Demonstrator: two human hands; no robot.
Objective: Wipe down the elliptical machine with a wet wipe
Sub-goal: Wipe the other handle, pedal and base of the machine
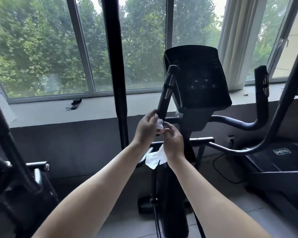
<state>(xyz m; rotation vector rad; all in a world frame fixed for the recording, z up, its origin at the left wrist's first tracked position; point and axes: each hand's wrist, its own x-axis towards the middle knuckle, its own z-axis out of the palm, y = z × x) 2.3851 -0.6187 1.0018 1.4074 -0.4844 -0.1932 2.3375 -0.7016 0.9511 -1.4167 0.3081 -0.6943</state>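
While hands [147, 126] [173, 143] grip a wipe [155, 158], the elliptical [196, 76] faces tree-filled windows [169, 23].

Daylight through windows [141, 48] – machine backlit, dark; edges bowed, blurred.

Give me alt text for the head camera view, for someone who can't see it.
A person's left hand and right hand hold a white wet wipe at the lower end of a black elliptical handlebar, beside the dark console. A wide window behind shows green trees.
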